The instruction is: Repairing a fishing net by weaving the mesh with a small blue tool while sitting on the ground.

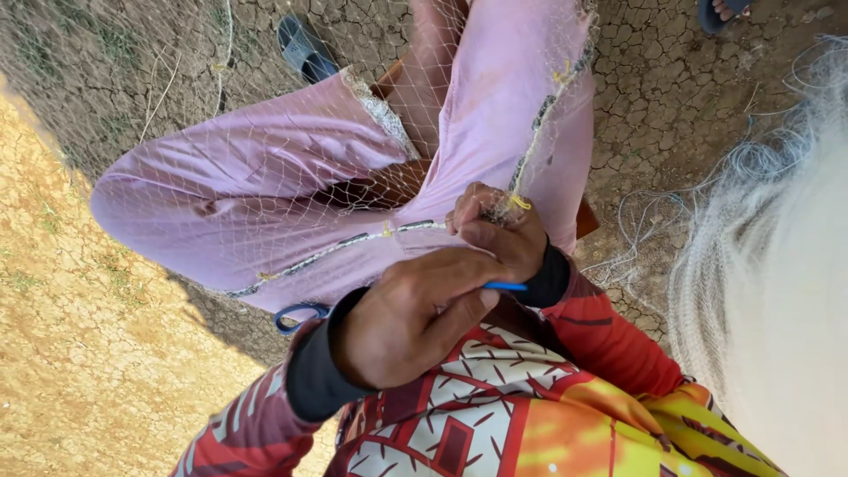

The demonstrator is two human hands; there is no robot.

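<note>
Two hands work a net (pixel 291 190) draped over the lap: left hand (pixel 402 322) closed on a blue tool (pixel 505 286), right hand (pixel 495 231) pinching a yellow knot (pixel 519 202). Mending mid-stitch; next likely needs threading through.

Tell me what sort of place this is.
Probably outdoors on open dry ground, perhaps a spot where fishing nets get mended. The cracked bare earth lies in sun and shade, fine netting is draped over the person's lap, and more bundled net lies on the soil.
</note>
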